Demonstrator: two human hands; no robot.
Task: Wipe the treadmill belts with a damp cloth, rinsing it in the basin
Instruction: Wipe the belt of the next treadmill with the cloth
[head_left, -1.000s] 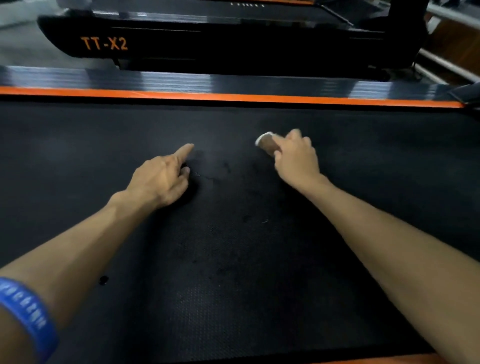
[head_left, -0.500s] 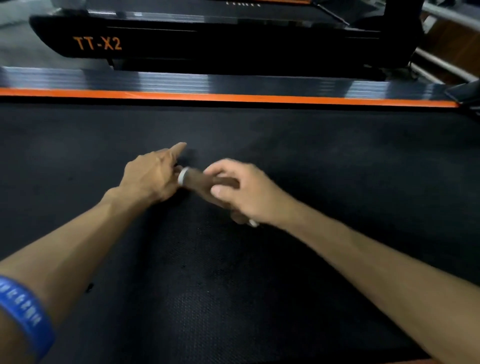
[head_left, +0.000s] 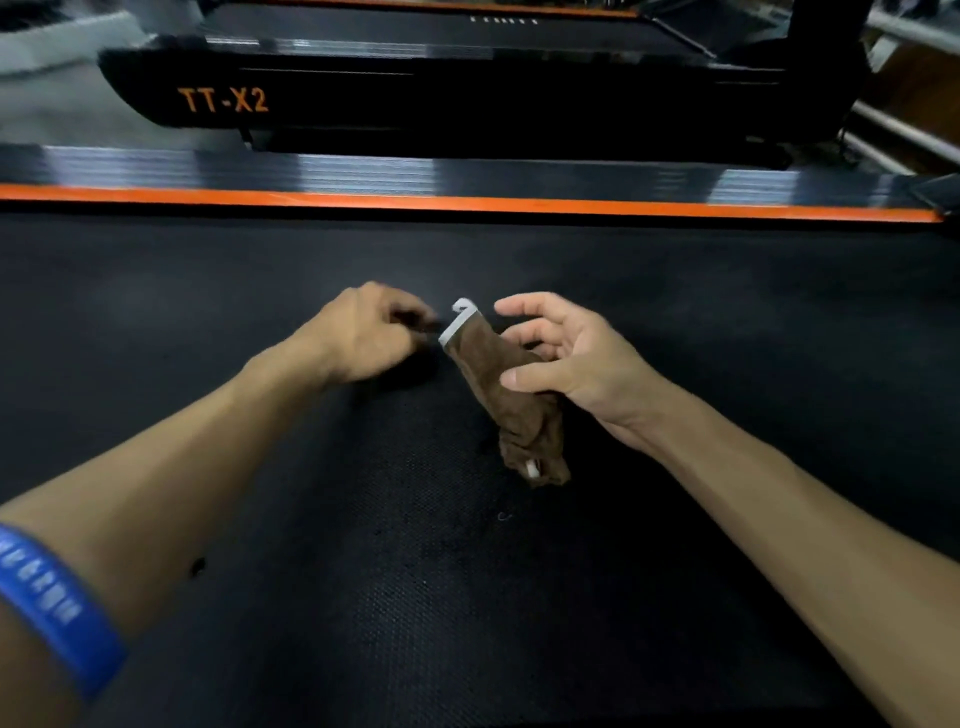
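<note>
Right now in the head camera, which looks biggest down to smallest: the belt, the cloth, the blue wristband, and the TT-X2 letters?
1. belt, by far
2. cloth
3. wristband, which looks about as big as the cloth, but it is much nearer the camera, so I can't rank those two
4. TT-X2 letters, smallest, though farthest away

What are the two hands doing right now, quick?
Left hand: blurred, fingers curled, apparently empty; cannot tell for sure.
Right hand: holding the brown cloth with thumb and curled fingers, above the treadmill belt.
</note>
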